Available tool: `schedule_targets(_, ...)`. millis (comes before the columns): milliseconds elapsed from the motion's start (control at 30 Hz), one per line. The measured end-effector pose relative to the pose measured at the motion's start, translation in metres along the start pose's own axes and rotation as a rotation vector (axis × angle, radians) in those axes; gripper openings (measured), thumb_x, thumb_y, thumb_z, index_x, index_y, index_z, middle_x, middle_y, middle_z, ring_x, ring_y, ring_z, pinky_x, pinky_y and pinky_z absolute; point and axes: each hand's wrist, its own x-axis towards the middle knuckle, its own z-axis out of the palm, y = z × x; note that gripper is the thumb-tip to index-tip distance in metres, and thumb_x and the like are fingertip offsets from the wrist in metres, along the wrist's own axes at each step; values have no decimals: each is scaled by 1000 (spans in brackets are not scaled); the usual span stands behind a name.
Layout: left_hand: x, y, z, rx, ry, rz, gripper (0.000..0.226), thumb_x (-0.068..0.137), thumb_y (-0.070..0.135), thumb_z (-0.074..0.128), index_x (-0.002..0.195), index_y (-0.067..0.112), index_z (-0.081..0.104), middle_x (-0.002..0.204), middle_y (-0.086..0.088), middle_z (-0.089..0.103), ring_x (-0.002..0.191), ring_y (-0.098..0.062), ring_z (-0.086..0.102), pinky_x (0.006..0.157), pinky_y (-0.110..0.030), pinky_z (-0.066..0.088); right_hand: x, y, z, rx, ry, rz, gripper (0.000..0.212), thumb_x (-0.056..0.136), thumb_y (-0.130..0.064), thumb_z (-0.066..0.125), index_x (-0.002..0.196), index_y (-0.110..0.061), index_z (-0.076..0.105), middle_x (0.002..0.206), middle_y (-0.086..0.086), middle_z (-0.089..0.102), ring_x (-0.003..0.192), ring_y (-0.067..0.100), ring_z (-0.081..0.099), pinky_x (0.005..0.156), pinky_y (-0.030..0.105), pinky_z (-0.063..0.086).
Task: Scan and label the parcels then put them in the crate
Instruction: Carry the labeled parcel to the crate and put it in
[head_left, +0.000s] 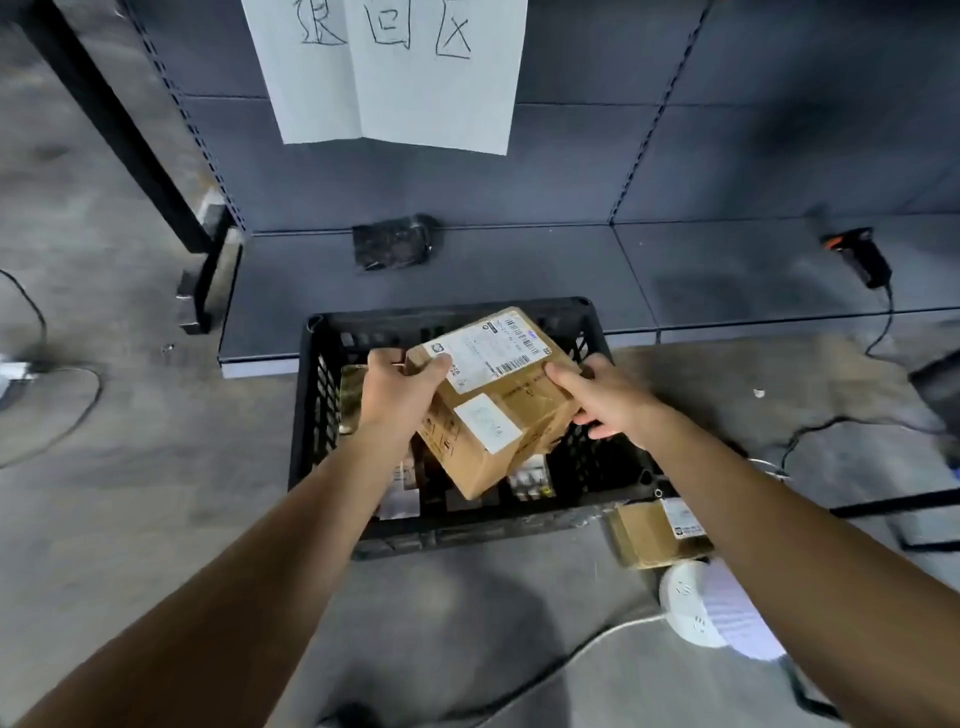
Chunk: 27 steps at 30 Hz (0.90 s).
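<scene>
Hands at work over a sorting crate: two bare arms reach forward from the lower corners of the view and meet on one parcel (498, 415). The left hand (400, 387) grips its upper left corner, thumb laid across the edge of the shipping label (488, 348), fingers curled over the far side. The right hand (605, 402) holds the right edge, forefinger stretched along the top face, the other fingers curled beneath.

The brown cardboard box is tilted, one corner pointing down, and hangs just above the open black crate (319, 415). It carries two stickers: the barcoded shipping label on top and a small white label (488, 422) on the near face. Inside the crate at least three other packages (530, 480) show in part beneath the arms and box; an exact count cannot be made.

The crate stands on the grey floor, pushed up to the front of a low dark shelf (519, 270). A second parcel (649, 535) lies on the floor just beside the crate's near right corner, next to one white round device (688, 597). On the shelf lie one black-wrapped packet (395, 241) and, well to the right, one black-and-orange scanner (862, 254) with its cable. One white paper sign (395, 78) with hand-drawn characters hangs on the back panel.
</scene>
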Motion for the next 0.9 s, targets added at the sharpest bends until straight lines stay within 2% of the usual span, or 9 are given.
schedule_targets(100, 18, -21, 11, 102, -80, 43, 33, 86, 46, 64, 100, 16, 63, 82, 5, 68, 66, -9, 62, 51, -24, 44, 16, 16, 5, -57, -85, -29, 53, 82, -72, 56, 109, -26, 57, 105, -4, 69, 92, 16, 69, 81, 40, 59)
schedule_targets(233, 36, -41, 29, 91, -116, 23, 28, 93, 41, 56, 95, 15, 67, 88, 1, 72, 76, -16, 68, 65, -33, 55, 29, 29, 21, -105, -123, -70, 53, 85, -71, 52, 116, -29, 50, 104, -6, 66, 87, 14, 69, 57, 29, 58)
schedule_targets(333, 42, -52, 34, -29, -137, -64, 26, 95, 42, 56, 90, 18, 65, 88, 3, 74, 77, -15, 71, 64, -27, 54, 40, 36, 29, -66, -87, -81, 50, 89, -68, 48, 120, -29, 49, 101, -6, 66, 84, 12, 68, 52, 24, 53)
schedule_targets(433, 40, -55, 35, -96, -205, -118, 39, 94, 50, 56, 106, 15, 66, 100, -2, 74, 96, -26, 70, 92, -43, 53, 46, 41, 30, -32, -74, -80, 46, 93, -62, 46, 123, -29, 49, 103, -3, 67, 85, 14, 68, 53, 25, 52)
schedule_targets(500, 35, -50, 36, -64, -248, -143, 42, 97, 49, 51, 114, 14, 64, 109, -6, 72, 106, -31, 65, 101, -49, 47, 49, 43, 27, -55, -62, -91, 44, 95, -58, 46, 127, -28, 47, 104, -3, 66, 84, 14, 67, 50, 23, 51)
schedule_targets(600, 26, -46, 44, -2, -349, -79, 22, 102, 26, 47, 116, 20, 63, 114, -6, 69, 109, -31, 63, 99, -53, 48, 54, 49, 21, -126, 0, -124, 44, 98, -47, 47, 138, -29, 40, 112, -4, 58, 88, 15, 60, 50, 25, 50)
schedule_targets(733, 19, -66, 48, 106, -360, -72, 27, 99, 8, 43, 114, 20, 62, 112, -6, 67, 103, -26, 63, 89, -51, 53, 56, 70, 26, -136, -95, -127, 38, 95, -52, 52, 128, -35, 43, 103, -9, 65, 83, 14, 67, 54, 29, 57)
schedule_targets(833, 18, -78, 44, 130, -261, -57, 27, 97, 7, 43, 92, 26, 60, 99, -5, 66, 92, -24, 63, 83, -51, 55, 55, 75, 34, -169, -118, -192, 34, 91, -58, 53, 119, -42, 43, 96, -14, 67, 71, 10, 71, 52, 25, 56)
schedule_targets(900, 18, -82, 41, 171, -207, 3, 17, 99, 14, 45, 107, 19, 58, 94, -6, 64, 84, -24, 60, 81, -48, 55, 53, 72, 37, -206, -108, -239, 36, 90, -61, 51, 121, -45, 42, 93, -16, 68, 67, 7, 70, 49, 21, 53)
